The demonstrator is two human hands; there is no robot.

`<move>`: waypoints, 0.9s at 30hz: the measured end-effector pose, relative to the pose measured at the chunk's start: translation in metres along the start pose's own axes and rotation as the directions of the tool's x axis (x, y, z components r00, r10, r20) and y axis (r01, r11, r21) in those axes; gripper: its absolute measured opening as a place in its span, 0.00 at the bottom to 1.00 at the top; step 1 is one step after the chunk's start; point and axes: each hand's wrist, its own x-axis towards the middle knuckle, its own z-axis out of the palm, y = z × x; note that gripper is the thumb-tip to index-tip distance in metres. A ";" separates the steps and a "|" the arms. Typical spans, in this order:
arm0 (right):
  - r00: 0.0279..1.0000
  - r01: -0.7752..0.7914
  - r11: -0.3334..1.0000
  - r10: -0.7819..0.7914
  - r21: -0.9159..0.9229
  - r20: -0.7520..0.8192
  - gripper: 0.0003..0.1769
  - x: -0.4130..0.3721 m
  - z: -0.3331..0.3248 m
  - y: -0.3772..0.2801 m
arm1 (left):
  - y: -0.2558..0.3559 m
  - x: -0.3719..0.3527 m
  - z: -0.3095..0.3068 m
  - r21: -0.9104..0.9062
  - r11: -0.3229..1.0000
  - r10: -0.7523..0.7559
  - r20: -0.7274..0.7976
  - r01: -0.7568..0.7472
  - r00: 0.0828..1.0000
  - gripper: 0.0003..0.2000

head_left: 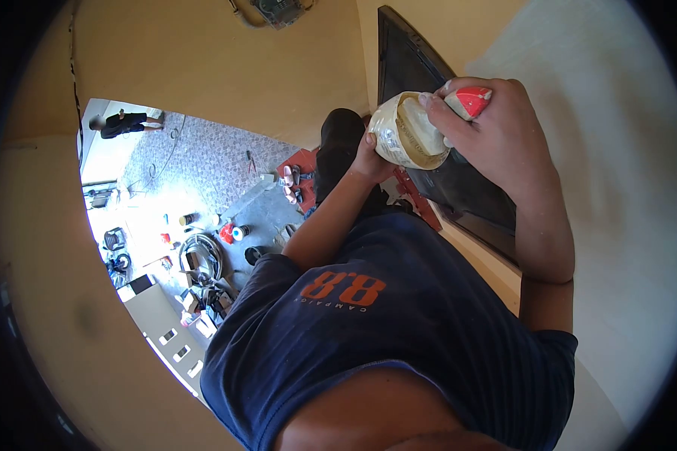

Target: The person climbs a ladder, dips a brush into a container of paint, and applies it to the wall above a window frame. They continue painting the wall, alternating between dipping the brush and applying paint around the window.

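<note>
My left hand [366, 160] is wrapped round the near side of a round, cream-coloured tub [393, 135] with a cut, uneven rim. White paste [431, 139] shows inside it. My right hand [504, 124] grips a tool with a red-and-white handle [474, 100], held over the tub's mouth. The tool's working end is hidden by my fingers and the tub. White smears mark my right thumb and fingers.
A dark framed panel [459, 180] stands behind the tub, beside a wall with a whitish coating [609, 150]. Far below left, another person [124, 124] is near a patterned floor [210, 154]. Coiled hose [203, 255], a black bucket [254, 254] and sandals [289, 184] lie there.
</note>
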 end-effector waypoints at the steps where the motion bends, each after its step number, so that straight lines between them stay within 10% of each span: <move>1: 1.000 0.002 1.000 -0.002 0.000 -0.001 0.15 0.000 0.000 0.000 | 0.000 0.001 0.001 0.000 1.000 -0.006 -0.006 0.006 1.000 0.47; 7: 0.989 0.088 0.992 -0.098 -0.092 -0.110 0.14 -0.004 -0.001 0.013 | -0.009 0.007 -0.002 0.002 1.000 0.002 0.026 -0.002 1.000 0.48; 13: 0.996 -0.044 0.993 0.052 0.111 -0.068 0.12 -0.011 -0.017 0.014 | -0.013 0.005 -0.011 -0.035 0.998 -0.057 -0.047 0.055 0.997 0.47; 27: 0.950 0.223 0.808 -0.054 0.546 -0.309 0.06 -0.028 -0.010 0.046 | -0.008 0.008 -0.015 0.102 0.992 -0.066 -0.045 0.070 0.997 0.49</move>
